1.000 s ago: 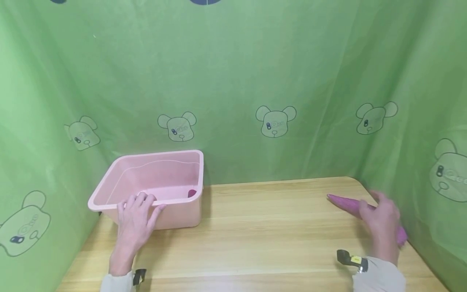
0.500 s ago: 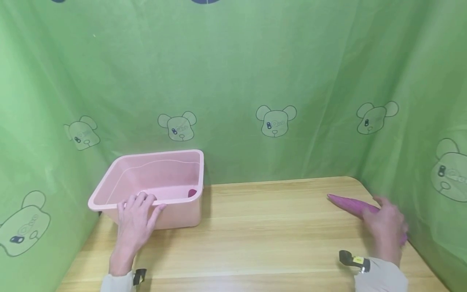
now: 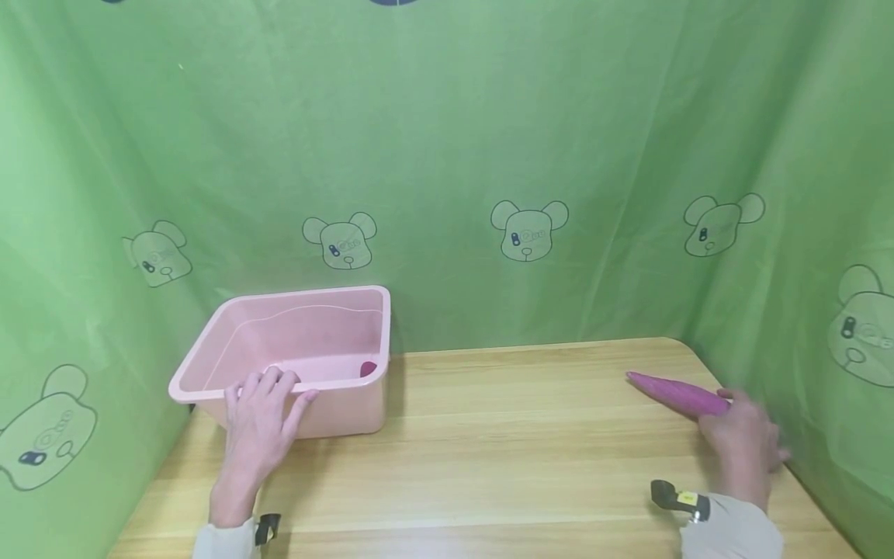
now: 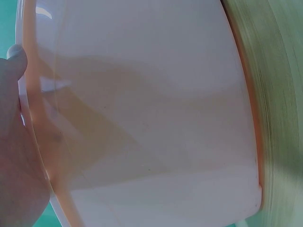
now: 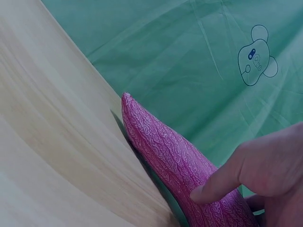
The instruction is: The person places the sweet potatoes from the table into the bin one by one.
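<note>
A pink plastic bin [image 3: 349, 407] stands at the left of the table. My left hand [image 3: 258, 427] grips its front rim, fingers hooked over the edge; in the left wrist view the thumb [image 4: 18, 61] lies at the rim. At the right lies a long, tapered purple vegetable-like thing [image 3: 677, 394], its surface covered in pale veins in the right wrist view. My right hand [image 3: 740, 442] holds its near part, hiding that end in the head view. The right thumb [image 5: 215, 187] lies across the purple thing [image 5: 161, 146]; most other fingers are hidden.
Inside the bin a small dark-pink piece [image 3: 368, 369] shows at the right corner. The wooden table [image 3: 503, 450] is bordered by a green curtain [image 3: 447, 155] with bear-head prints at the back and both sides.
My right hand has shifted slightly toward the near right along the purple thing, uncovering more of its middle and covering its near end. The left hand and the bin stay in place.
</note>
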